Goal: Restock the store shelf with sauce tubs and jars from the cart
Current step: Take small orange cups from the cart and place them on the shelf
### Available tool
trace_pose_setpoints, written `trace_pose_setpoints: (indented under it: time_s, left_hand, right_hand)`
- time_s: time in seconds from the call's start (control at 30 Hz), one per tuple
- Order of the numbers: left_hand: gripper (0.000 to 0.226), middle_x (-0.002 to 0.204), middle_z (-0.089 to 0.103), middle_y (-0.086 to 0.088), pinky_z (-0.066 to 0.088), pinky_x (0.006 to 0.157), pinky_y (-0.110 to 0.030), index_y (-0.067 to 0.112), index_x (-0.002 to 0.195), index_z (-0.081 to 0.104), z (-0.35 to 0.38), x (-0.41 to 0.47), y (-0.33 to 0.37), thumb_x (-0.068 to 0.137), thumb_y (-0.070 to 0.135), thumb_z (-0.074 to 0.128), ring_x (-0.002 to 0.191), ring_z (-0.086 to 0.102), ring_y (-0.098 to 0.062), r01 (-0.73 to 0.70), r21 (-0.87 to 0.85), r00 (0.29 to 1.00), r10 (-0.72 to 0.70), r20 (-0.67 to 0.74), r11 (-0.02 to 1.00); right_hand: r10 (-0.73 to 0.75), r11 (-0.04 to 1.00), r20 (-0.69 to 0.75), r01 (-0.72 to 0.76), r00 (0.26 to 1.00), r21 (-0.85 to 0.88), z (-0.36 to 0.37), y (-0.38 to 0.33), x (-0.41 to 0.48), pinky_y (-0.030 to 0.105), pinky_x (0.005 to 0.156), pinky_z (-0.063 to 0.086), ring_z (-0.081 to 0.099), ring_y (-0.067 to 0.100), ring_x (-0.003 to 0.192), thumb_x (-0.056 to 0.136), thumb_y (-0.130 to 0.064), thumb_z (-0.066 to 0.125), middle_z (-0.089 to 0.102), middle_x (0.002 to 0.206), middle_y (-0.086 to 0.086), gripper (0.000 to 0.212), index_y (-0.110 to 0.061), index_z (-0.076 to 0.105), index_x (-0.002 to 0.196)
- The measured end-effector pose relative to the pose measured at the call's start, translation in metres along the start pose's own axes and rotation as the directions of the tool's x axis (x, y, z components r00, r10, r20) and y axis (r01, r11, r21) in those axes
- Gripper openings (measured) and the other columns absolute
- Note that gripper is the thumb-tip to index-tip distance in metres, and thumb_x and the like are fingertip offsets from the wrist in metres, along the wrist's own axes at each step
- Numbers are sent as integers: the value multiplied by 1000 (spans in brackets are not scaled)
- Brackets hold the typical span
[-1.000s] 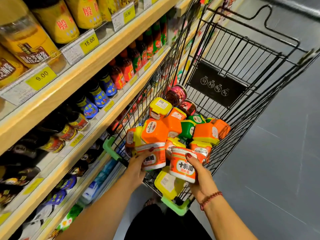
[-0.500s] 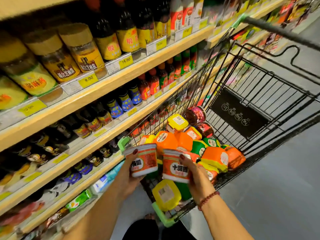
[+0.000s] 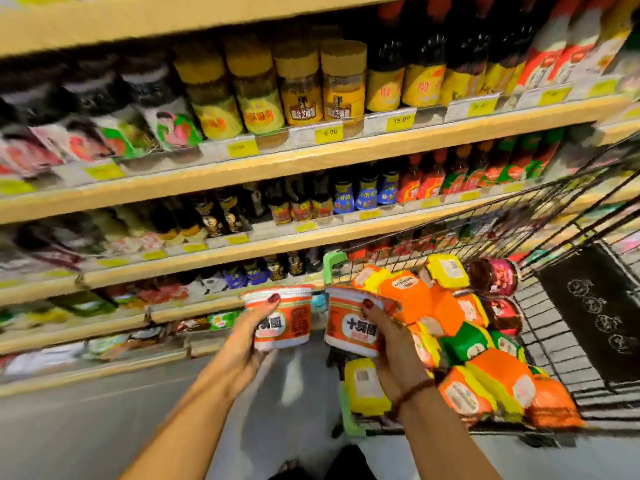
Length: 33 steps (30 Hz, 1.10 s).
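My left hand (image 3: 247,336) grips a white-and-orange sauce tub (image 3: 287,318), held upright in front of the low shelves. My right hand (image 3: 389,336) grips a second, matching sauce tub (image 3: 353,323) beside the cart's left edge. The two tubs sit side by side, a small gap between them. The wire cart (image 3: 561,306) on the right holds several orange, yellow and green tubs (image 3: 450,327) and dark jars (image 3: 493,277). Wooden store shelves (image 3: 277,168) fill the left and top of the view.
Shelves carry rows of bottles, yellow-lidded jars and packets with yellow price tags. The cart has green plastic corner guards (image 3: 332,259) and a black panel (image 3: 595,313) at its far end. Grey floor (image 3: 86,427) lies below the lowest shelf. The picture is motion-blurred.
Both hands lifted their tubs out of the cart and carried them left toward the shelves. The view swung left and up, showing more shelving.
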<state>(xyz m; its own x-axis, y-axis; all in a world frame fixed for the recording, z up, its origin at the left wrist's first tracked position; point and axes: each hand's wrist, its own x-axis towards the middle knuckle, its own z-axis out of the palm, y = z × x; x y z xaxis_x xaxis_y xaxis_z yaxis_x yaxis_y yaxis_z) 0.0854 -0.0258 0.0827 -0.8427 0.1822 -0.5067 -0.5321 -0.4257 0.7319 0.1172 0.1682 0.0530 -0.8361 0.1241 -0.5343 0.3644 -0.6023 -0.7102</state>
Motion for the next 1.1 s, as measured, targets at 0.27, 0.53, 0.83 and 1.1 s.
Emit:
trace_pose_setpoints:
  time_s: [0.27, 0.53, 0.83, 1.1]
  left_hand:
    - [36, 93, 74, -11, 58, 62, -28, 9, 104, 64, -81, -53, 22, 74, 28, 58, 79, 72, -19, -166, -66, 969, 150, -199, 984]
    - [32, 95, 74, -9, 58, 65, -26, 14, 109, 63, -193, -133, 43, 82, 29, 55, 83, 71, -18, -283, -95, 917, 240, -319, 954]
    - [45, 103, 72, -11, 57, 67, -31, 11, 115, 62, -336, -228, 85, 73, 28, 63, 90, 70, -22, -425, -66, 832, 362, -421, 903]
    - [30, 89, 74, -8, 59, 65, -32, 15, 97, 67, -425, -272, 121, 70, 24, 60, 78, 72, -20, -561, -72, 691, 419, -589, 824]
  right_hand:
    - [110, 989, 232, -85, 966, -117, 82, 39, -7, 35, 65, 60, 71, 29, 82, 67, -18, 73, 72, 99, 20, 43, -1, 68, 106]
    - [196, 957, 373, -93, 907, -276, 177, 118, -57, 34, 66, 60, 72, 27, 78, 66, -17, 76, 73, 96, 19, 42, -1, 67, 103]
    - [256, 934, 387, -124, 886, -334, 294, 223, -123, 37, 74, 60, 71, 29, 82, 63, -20, 73, 72, 101, 21, 48, 0, 68, 106]
    - [341, 877, 497, -79, 798, -475, 398, 279, -147, 32, 63, 59, 73, 25, 77, 55, -26, 77, 75, 93, 14, 52, -6, 69, 101]
